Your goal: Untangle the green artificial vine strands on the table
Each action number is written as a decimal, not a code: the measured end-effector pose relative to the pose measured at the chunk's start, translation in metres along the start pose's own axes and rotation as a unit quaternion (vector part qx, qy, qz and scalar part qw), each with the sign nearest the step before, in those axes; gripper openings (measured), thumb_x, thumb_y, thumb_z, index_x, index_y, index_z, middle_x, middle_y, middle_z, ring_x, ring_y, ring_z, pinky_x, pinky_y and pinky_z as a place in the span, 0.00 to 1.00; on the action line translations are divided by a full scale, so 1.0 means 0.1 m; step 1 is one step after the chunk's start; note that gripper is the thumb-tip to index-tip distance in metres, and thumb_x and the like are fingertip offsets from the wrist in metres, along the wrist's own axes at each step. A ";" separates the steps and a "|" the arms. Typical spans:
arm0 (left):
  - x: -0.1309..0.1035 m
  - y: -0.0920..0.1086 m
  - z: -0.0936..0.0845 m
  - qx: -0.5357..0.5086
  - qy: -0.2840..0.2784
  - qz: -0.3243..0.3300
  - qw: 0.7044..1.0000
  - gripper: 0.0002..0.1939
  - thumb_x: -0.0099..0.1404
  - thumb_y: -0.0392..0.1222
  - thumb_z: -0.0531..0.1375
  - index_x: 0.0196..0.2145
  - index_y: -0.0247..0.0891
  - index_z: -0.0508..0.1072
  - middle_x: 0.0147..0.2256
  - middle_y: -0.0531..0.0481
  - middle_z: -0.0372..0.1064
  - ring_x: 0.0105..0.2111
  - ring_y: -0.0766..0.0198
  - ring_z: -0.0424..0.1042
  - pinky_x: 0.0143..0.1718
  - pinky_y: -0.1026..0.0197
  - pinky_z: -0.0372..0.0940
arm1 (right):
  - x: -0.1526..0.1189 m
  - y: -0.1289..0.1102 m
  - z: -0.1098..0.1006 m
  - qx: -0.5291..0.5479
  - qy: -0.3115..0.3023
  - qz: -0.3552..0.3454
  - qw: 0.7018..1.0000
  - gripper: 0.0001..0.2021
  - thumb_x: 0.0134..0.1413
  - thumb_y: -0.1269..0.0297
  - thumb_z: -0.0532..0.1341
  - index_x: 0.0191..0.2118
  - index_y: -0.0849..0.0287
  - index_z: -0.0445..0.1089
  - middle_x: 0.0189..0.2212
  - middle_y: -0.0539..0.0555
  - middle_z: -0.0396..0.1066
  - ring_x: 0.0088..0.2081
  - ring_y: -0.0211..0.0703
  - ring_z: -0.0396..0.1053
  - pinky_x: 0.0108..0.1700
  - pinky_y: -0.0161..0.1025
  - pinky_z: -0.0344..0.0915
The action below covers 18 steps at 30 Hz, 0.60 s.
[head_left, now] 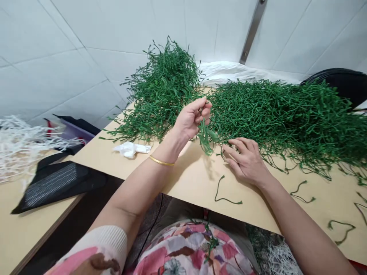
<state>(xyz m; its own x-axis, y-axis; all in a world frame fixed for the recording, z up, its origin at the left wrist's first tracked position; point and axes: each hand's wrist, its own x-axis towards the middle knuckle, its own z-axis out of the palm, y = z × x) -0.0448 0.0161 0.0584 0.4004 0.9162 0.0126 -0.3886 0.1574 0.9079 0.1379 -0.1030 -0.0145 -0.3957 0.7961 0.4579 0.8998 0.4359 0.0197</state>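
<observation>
Raised over the front of the table, my left hand [192, 117] is closed, with thumb and fingers pinched together. From it hangs a loose bundle of thin, translucent green loops [206, 139], and a dark strand shows between the fingers. My right hand [245, 158] rests low at the pile's front edge, its fingers apart and bent toward the tabletop. A short green cord end shows by its fingertips; I cannot make out a grip on it. In front of the hands lies a single green knotted cord [220, 193].
A heap of green cords [169, 72] stands at the back left, and a long pile of green cords [266, 110] stretches right. Crumpled white plastic [127, 149] lies left. White strands [20, 145] and a black mesh piece [54, 183] are on the side table. Behind is a tiled wall.
</observation>
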 end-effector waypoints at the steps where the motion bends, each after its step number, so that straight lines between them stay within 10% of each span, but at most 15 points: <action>1: 0.00 0.09 -0.02 0.017 0.000 0.012 1.000 0.11 0.61 0.41 0.54 0.24 0.33 0.66 0.16 0.59 0.52 0.12 0.80 0.46 0.17 0.71 0.50 | 0.00 0.02 0.05 -0.024 -0.013 0.002 1.000 0.18 0.54 0.60 0.54 0.50 0.54 0.64 0.50 0.59 0.62 0.52 0.55 0.53 0.50 0.52 0.48; 9: 0.04 0.31 -0.01 0.123 -0.015 0.087 0.988 0.11 0.63 0.36 0.51 0.24 0.30 0.65 0.19 0.56 0.53 0.16 0.82 0.53 0.21 0.73 0.48 | -0.07 0.26 -0.05 -0.094 -0.016 0.039 0.995 0.13 0.54 0.62 0.53 0.44 0.56 0.68 0.46 0.59 0.64 0.52 0.56 0.52 0.49 0.54 0.47; 18: 0.07 0.43 -0.15 0.169 0.019 0.140 0.975 0.09 0.58 0.38 0.57 0.22 0.32 0.67 0.17 0.55 0.55 0.17 0.79 0.54 0.18 0.73 0.42 | -0.33 -0.63 -0.31 0.028 -0.089 -0.127 0.987 0.24 0.53 0.51 0.53 0.55 0.54 0.60 0.55 0.59 0.59 0.57 0.56 0.51 0.55 0.57 0.47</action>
<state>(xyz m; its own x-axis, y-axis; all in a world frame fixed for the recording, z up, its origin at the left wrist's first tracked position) -0.0711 0.0351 0.0909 0.2847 0.9197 0.2703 -0.1805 -0.2254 0.9574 0.0998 -0.1698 -0.0030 -0.6379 0.7173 0.2803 0.7578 0.6494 0.0630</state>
